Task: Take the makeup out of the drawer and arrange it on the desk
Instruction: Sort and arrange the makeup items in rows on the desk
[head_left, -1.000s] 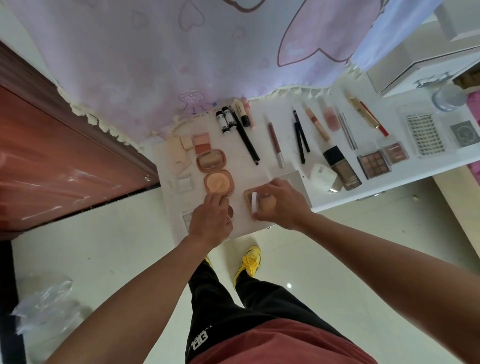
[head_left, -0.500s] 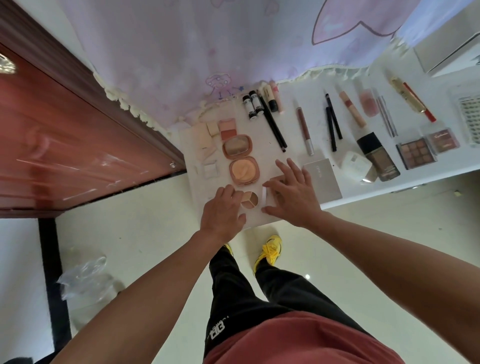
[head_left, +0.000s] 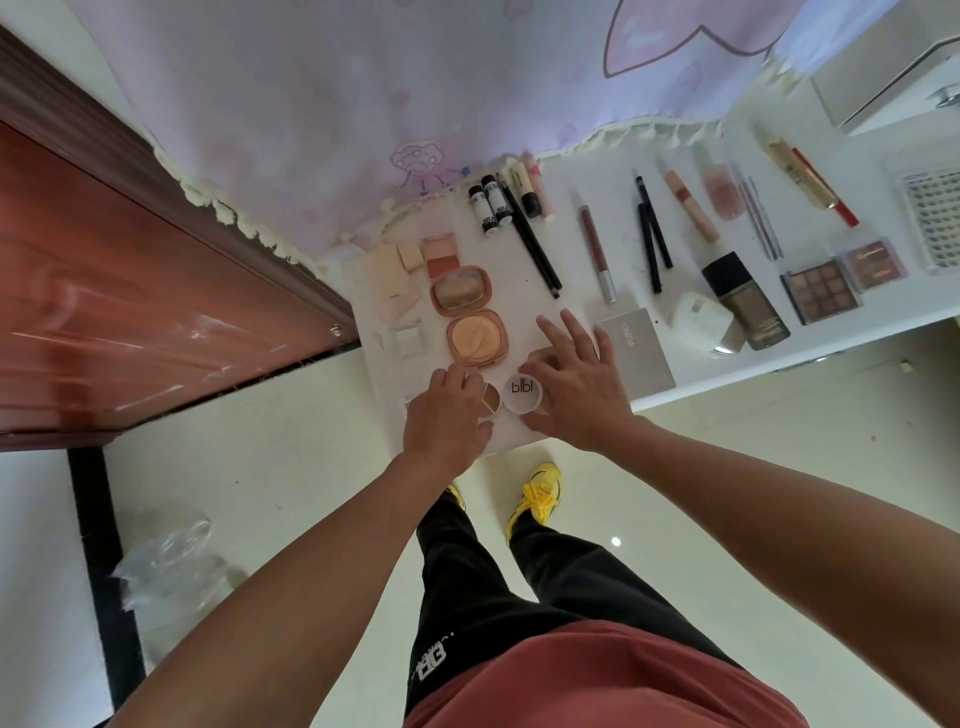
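Makeup lies in rows on the white desk (head_left: 567, 254). At its near left corner my left hand (head_left: 445, 415) curls over a small round compact (head_left: 490, 399) with brown shades, gripping it between fingers and thumb. A white round lid (head_left: 523, 394) printed with black letters lies flat just right of it. My right hand (head_left: 579, 387) rests palm down with fingers spread, its thumb side touching the lid. Two peach round compacts (head_left: 474, 338) sit just beyond my hands, and a grey palette box (head_left: 636, 349) lies to the right.
Black pencils (head_left: 530, 236), lip tubes, a foundation bottle (head_left: 744, 304) and eyeshadow palettes (head_left: 821, 291) fill the desk to the right. A lilac curtain (head_left: 415, 104) hangs behind. A brown wooden door (head_left: 156, 312) stands left. A plastic bag (head_left: 166, 561) lies on the floor.
The white lid, held on edge by my right hand a second ago, now lies flat beside the compact. My right fingers have straightened and spread. My left hand stayed on the compact.
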